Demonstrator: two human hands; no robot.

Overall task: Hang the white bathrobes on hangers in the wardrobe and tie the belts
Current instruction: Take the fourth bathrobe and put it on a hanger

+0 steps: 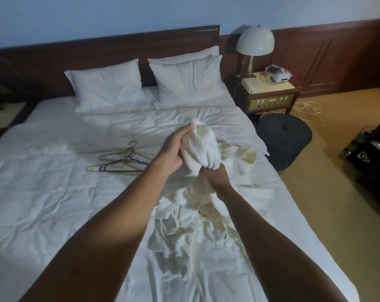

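Both hands, left hand (pixel 173 147) and right hand (pixel 215 175), clutch a bunched terry bathrobe (pixel 201 149) (soft, crumpled) above the bed (pixel 43 192); thin wire-shaped hangers (pixel 121 162) lie left of it.

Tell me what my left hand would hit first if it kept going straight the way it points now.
The left hand already grips the bunched white bathrobe. Past that, probably the right-hand pillow, though depth is hard to judge.

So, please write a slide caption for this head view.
Both hands, left and right, lift a white bathrobe above the bed.
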